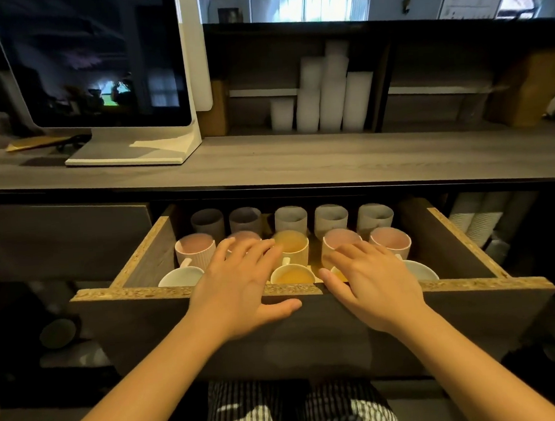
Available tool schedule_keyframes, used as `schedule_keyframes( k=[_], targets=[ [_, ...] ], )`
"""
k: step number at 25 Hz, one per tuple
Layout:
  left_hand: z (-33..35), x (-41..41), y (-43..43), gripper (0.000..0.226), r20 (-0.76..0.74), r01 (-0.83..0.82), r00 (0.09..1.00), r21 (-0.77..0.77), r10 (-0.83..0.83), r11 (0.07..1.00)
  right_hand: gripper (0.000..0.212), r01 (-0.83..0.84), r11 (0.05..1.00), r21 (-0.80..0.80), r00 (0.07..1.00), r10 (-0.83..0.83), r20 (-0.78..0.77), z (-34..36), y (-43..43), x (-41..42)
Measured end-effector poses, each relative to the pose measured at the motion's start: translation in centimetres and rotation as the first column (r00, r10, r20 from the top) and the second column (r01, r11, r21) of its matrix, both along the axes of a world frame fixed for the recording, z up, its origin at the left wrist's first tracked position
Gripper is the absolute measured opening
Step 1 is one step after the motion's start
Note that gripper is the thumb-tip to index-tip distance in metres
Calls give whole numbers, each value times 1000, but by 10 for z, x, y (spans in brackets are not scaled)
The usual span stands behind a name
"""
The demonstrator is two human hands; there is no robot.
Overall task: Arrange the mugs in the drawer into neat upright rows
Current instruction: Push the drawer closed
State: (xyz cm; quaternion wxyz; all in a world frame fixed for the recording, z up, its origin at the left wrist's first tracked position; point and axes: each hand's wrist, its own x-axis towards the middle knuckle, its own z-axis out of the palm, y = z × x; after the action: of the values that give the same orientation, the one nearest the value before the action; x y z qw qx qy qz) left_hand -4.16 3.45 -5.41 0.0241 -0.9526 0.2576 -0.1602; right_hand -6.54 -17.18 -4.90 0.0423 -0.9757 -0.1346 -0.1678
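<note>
An open wooden drawer (pixel 137 292) under the counter holds upright mugs in three rows. The back row is several grey and white mugs (pixel 290 218). The middle row has pink ribbed mugs (pixel 194 250) and a yellow one (pixel 292 246). The front row shows white mugs (pixel 180 278) and a yellow-lined mug (pixel 292 274). My left hand (pixel 239 287) lies flat, fingers spread, over the drawer's front edge and the mugs behind it. My right hand (pixel 369 281) lies the same way to the right, covering part of a pink mug (pixel 339 239). Neither hand grips anything.
A white point-of-sale screen (pixel 94 58) stands on the grey counter (pixel 332 163) at the left. Stacks of white paper cups (pixel 327 98) fill the shelf behind. More cup stacks (pixel 474 219) lie in the cavity right of the drawer. Striped trousers (pixel 293 409) show below.
</note>
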Motion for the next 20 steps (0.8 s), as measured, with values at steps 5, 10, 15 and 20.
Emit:
schedule_keyframes(
  k=[5, 10, 15, 20],
  targets=[
    [6, 37, -2, 89, -2, 56, 998, 16, -56, 998, 77, -60, 994, -90, 998, 59, -13, 2, -8, 35],
    [3, 83, -2, 90, 57, 72, 995, 72, -76, 995, 84, -41, 988, -151, 999, 36, -33, 0, -14, 81],
    [3, 111, -7, 85, 122, 50, 990, 166, -71, 985, 98, -69, 984, -164, 998, 70, 2, 1, -25, 113],
    [5, 117, -6, 92, 93, 51, 994, 138, -64, 989, 105, -80, 982, -170, 997, 77, -22, 2, -27, 120]
  ],
)
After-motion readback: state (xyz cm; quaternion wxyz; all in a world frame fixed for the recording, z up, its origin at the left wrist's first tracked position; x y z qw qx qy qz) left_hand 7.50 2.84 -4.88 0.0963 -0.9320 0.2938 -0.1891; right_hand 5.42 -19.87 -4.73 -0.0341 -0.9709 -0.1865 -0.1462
